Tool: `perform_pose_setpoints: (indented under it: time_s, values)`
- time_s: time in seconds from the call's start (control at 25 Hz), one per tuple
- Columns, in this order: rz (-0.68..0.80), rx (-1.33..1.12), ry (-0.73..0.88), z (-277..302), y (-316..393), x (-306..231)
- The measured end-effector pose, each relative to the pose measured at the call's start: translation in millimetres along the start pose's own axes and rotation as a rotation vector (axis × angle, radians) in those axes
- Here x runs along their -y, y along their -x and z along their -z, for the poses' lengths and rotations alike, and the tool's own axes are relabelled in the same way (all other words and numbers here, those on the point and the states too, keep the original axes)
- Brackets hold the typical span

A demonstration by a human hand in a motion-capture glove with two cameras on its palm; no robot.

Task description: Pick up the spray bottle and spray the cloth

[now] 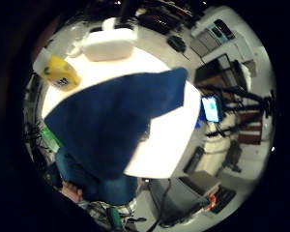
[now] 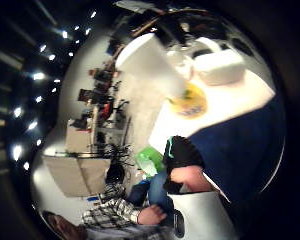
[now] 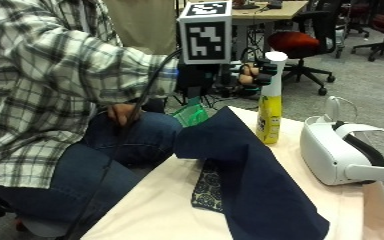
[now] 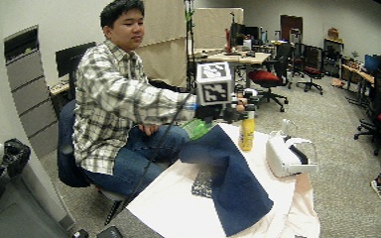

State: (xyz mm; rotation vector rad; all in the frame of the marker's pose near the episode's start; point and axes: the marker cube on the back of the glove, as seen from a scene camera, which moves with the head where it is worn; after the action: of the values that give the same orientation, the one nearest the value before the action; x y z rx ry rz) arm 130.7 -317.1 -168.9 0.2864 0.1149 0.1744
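The yellow spray bottle [image 3: 270, 107] stands upright on the table [image 3: 165, 200], at its far edge, just beyond the raised corner of the dark blue cloth [image 3: 258, 185]. The gloved right hand [image 3: 250, 76] is level with the bottle's white head, just beside it on the person's side; the outside view does not show whether its fingers have closed on the neck or trigger, so I cannot tell its grip. The step in hand looks like the reach and grasp. To do it well, the hand should wrap the neck below the head with a finger on the trigger and the nozzle turned toward the cloth, then lift straight up. Room is tight: a white VR headset [image 3: 342, 150] sits near the bottle on the side away from the person, and the table edge lies just behind the bottle, so a sideways knock could tip it off
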Motion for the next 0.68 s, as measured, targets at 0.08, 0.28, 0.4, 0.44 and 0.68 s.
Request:
perform_pose_setpoints:
  time_s: [0.08,0.28,0.4,0.44,0.68]
  values:
    - [-0.066,-0.035,0.025,11.0,-25.9,-27.0]
    - [-0.166,-0.025,0.035,37.1,-83.4,-107.1]
    - [-0.201,-0.029,0.008,44.9,-104.1,-160.9]
    - [-0.204,-0.032,0.002,45.0,-107.2,-179.1]
    - [-0.214,-0.043,-0.028,17.8,-98.6,-294.9]
